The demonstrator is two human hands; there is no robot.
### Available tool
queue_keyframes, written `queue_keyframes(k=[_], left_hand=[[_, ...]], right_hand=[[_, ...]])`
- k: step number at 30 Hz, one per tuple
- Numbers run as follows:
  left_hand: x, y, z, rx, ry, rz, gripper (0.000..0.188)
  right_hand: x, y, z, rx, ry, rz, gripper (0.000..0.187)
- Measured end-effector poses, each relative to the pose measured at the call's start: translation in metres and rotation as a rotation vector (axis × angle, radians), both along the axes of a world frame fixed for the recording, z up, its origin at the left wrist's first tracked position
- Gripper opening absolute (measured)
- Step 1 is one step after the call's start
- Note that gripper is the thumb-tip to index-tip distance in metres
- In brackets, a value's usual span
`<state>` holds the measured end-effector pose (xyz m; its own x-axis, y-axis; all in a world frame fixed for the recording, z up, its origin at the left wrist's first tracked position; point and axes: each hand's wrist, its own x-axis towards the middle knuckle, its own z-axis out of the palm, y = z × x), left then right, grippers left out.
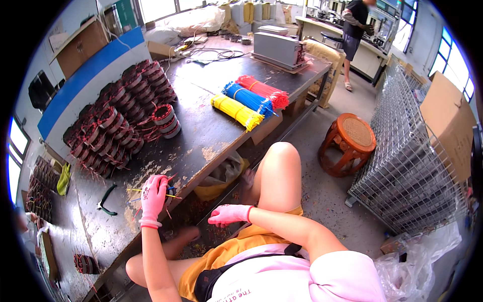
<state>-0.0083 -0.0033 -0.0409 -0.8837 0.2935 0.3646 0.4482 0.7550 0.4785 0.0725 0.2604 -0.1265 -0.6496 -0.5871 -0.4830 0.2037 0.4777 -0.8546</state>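
Nearest the camera, the person's right hand (229, 214), in a pink-and-white knit glove, lies low over the lap beside the raised bare knee, forearm running in from the right, fingers stretched flat and loose, grasping nothing. Just beyond it to the left, the left hand (153, 195), gloved the same way, stands upright on a near-vertical forearm at the edge of the worn dark workbench (201, 136); its fingers are curled closed around a small dark wound coil with thin coloured lead wires (163, 187) that stick out to the right and left of the fist. Left of that hand, a pair of green-handled cutting pliers (105, 200) lies on the bench, apart from it. Farther along the bench stand stacked rows of dark red copper-wound coils (121, 116), and to their right lie three bundles of cut wire, yellow (236, 111), blue (249, 99) and red (264, 90), side by side. On the floor to the right are a round reddish wooden stool (349, 143) and a wire mesh cage (407, 166). Far back, another person (354, 35) stands at a counter.
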Motion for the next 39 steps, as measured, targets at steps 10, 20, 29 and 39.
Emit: queue_keyframes(k=[10,20,29,39], left_hand=[[0.000,-0.005,-0.001,-0.029,0.010,0.017,0.024],[-0.001,-0.006,-0.002,-0.057,-0.004,0.037,0.025],[0.001,-0.008,-0.004,-0.079,0.080,0.045,0.022],[0.002,-0.118,0.009,0.109,0.376,0.717,0.021]], right_hand=[[0.026,-0.005,0.008,-0.031,-0.020,0.045,0.040],[0.032,-0.006,0.002,0.068,0.086,0.141,0.046],[0.032,-0.007,-0.018,0.003,-0.003,0.117,0.046],[0.030,-0.008,0.042,0.049,-0.154,0.278,0.048]])
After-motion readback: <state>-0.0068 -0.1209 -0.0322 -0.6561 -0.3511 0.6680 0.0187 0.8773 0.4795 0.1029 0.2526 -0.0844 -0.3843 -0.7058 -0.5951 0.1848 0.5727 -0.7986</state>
